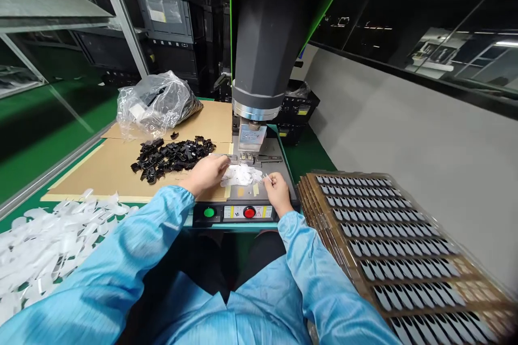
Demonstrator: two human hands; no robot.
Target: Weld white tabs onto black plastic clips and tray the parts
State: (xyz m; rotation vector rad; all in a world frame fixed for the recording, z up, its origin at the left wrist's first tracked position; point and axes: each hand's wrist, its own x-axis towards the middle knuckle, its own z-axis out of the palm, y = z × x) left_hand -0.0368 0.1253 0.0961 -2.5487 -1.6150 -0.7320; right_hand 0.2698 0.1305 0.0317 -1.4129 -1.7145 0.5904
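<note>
From the head camera, both arms in light blue sleeves reach forward to the machine's flat plate. The left hand lies palm down with its fingers curled onto the left side of a small heap of white pieces in the middle of the plate. The right hand sits near the plate's front right corner and pinches one thin white piece between thumb and finger. A big grey press head hangs over the back of the plate. One green button and one red button sit on the front edge. On the cardboard sheet to the left lie a pile of black parts and one clear bag. Many white scraps cover the green table at the near left. A stack of trays with rows of dark pieces stands at the right, by the grey wall.
</note>
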